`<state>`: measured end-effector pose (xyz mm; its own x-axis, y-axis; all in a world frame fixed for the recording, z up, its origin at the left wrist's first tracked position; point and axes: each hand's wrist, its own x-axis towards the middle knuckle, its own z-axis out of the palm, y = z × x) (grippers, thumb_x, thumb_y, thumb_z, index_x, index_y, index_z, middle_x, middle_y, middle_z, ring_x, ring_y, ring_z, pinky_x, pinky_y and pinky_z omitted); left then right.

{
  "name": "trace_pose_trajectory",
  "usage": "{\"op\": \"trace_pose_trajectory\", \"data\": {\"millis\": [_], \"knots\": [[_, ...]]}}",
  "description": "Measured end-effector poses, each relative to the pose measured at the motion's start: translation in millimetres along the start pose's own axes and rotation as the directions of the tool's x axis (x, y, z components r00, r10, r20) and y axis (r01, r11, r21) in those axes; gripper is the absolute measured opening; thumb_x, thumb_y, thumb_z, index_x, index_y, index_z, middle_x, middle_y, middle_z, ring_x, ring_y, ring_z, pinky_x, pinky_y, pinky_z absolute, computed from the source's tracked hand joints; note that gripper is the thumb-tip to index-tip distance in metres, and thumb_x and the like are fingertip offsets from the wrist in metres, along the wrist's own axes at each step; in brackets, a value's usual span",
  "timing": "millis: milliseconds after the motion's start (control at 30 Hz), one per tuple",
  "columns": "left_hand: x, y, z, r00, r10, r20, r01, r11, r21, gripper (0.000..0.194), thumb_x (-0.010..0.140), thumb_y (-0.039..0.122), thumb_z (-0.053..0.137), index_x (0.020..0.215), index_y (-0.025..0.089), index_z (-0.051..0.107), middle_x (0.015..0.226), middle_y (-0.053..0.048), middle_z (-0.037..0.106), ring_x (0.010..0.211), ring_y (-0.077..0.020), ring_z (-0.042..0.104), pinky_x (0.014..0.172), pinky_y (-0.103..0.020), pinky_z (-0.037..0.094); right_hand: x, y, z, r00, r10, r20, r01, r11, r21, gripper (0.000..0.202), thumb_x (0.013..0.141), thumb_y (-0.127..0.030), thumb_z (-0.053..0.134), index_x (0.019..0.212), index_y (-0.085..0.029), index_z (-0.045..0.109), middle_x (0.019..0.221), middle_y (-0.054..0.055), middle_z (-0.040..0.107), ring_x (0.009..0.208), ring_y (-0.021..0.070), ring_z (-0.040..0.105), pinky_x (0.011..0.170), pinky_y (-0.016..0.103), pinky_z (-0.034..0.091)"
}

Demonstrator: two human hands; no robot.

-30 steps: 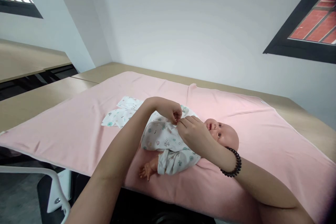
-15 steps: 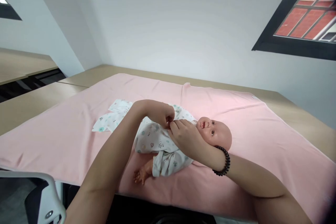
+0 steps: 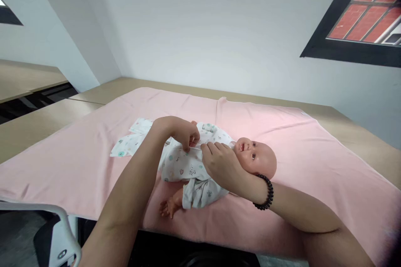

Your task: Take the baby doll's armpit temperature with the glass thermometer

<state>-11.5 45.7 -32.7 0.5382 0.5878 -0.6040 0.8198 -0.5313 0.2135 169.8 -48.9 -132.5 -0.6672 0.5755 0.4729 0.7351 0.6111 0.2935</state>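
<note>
A baby doll (image 3: 261,158) lies on its back, head to the right, in a white printed baby shirt (image 3: 184,167) and matching trousers (image 3: 125,145). Over the doll's chest, my left hand (image 3: 184,132) is closed in a pinch. My right hand (image 3: 221,162), fingers bent and closed, is just to its right, by the doll's chin. A thin white strip, apparently a tie of the shirt, stretches between both sets of fingertips. The doll's near hand (image 3: 169,207) pokes out of its sleeve; my hands hide part of the shirt front.
A pink cloth (image 3: 78,146) covers most of the wooden table (image 3: 347,133) beneath the doll. Behind the table rises a white wall (image 3: 203,29), with a dark-framed window (image 3: 354,50) at right. A white chair armrest (image 3: 59,225) is at lower left.
My left hand has moved left, away from my right hand, opening a gap with the thin white strip across it. The right hand and the doll have hardly moved.
</note>
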Motion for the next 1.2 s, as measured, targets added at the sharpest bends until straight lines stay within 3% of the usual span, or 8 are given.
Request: {"op": "trace_pose_trajectory", "data": {"millis": [200, 367, 500, 700, 867, 1067, 1200], "knots": [[4.0, -6.5, -0.6, 1.000, 0.004, -0.001, -0.004, 1.000, 0.000, 0.021, 0.063, 0.031, 0.067, 0.083, 0.023, 0.067, 0.096, -0.003, 0.071, 0.081, -0.0207, 0.062, 0.067, -0.030, 0.046, 2.8, -1.2, 5.4, 1.000, 0.017, -0.013, -0.017, 0.999, 0.035, 0.012, 0.096, -0.012, 0.049, 0.102, -0.014, 0.059, 0.092, 0.009, 0.060, 0.082, 0.0241, 0.054, 0.070, 0.037, 0.043], [4.9, -14.7, -2.1, 0.997, 0.075, -0.028, -0.077, 0.995, -0.070, 0.019, 0.064, 0.030, 0.068, 0.081, 0.023, 0.067, 0.088, -0.002, 0.073, 0.079, -0.0202, 0.063, 0.068, -0.030, 0.047, 6.9, -7.8, 6.8, 1.000, -0.002, 0.014, 0.001, 0.997, 0.080, 0.027, 0.098, -0.013, 0.049, 0.124, -0.008, 0.056, 0.108, 0.013, 0.063, 0.097, 0.0256, 0.056, 0.082, 0.039, 0.046], [-0.2, -19.5, -3.9, 0.991, 0.129, -0.021, -0.130, 0.982, -0.134, 0.014, 0.065, 0.025, 0.063, 0.078, 0.021, 0.066, 0.085, -0.002, 0.074, 0.078, -0.0193, 0.064, 0.071, -0.029, 0.048, 19.9, -10.2, 9.3, 0.999, -0.049, -0.020, 0.051, 0.996, 0.070, 0.037, 0.097, -0.007, 0.044, 0.133, -0.006, 0.050, 0.106, 0.013, 0.065, 0.093, 0.0239, 0.058, 0.079, 0.037, 0.048], [-1.9, -26.5, -4.9, 0.984, 0.172, -0.056, -0.178, 0.972, -0.153, 0.015, 0.066, 0.026, 0.063, 0.079, 0.020, 0.069, 0.083, -0.003, 0.075, 0.079, -0.0194, 0.065, 0.070, -0.029, 0.048, 34.3, -9.6, 16.2, 0.981, -0.129, -0.142, 0.124, 0.991, -0.047, 0.024, 0.101, -0.007, 0.040, 0.108, -0.011, 0.062, 0.089, 0.010, 0.067, 0.077, 0.0192, 0.060, 0.066, 0.033, 0.047], [0.7, -28.1, -5.1, 0.982, 0.182, -0.041, -0.186, 0.973, -0.139, 0.017, 0.066, 0.028, 0.066, 0.080, 0.020, 0.071, 0.081, -0.004, 0.075, 0.077, -0.0188, 0.064, 0.070, -0.028, 0.048, 34.1, -11.9, 21.6, 0.927, -0.235, -0.293, 0.183, 0.964, -0.193, 0.020, 0.100, -0.009, 0.046, 0.098, -0.009, 0.066, 0.077, 0.007, 0.066, 0.067, 0.0160, 0.059, 0.062, 0.030, 0.047], [3.8, -32.3, -5.3, 0.978, 0.207, -0.032, -0.209, 0.964, -0.166, 0.020, 0.068, 0.032, 0.068, 0.082, 0.019, 0.073, 0.082, -0.005, 0.075, 0.080, -0.0199, 0.066, 0.071, -0.028, 0.049, 36.0, -10.3, 21.3, 0.932, -0.274, -0.237, 0.228, 0.952, -0.203, 0.025, 0.099, -0.006, 0.043, 0.095, -0.012, 0.067, 0.078, 0.007, 0.067, 0.068, 0.0159, 0.060, 0.061, 0.029, 0.047], [4.5, -30.4, -5.2, 0.986, 0.150, -0.073, -0.158, 0.980, -0.124, 0.024, 0.066, 0.032, 0.069, 0.086, 0.020, 0.074, 0.089, -0.005, 0.076, 0.083, -0.0206, 0.066, 0.072, -0.028, 0.049, 35.8, -9.1, 22.6, 0.950, -0.244, -0.194, 0.216, 0.964, -0.153, 0.027, 0.098, -0.004, 0.040, 0.095, -0.011, 0.066, 0.079, 0.007, 0.067, 0.066, 0.0158, 0.060, 0.059, 0.029, 0.046]]}}
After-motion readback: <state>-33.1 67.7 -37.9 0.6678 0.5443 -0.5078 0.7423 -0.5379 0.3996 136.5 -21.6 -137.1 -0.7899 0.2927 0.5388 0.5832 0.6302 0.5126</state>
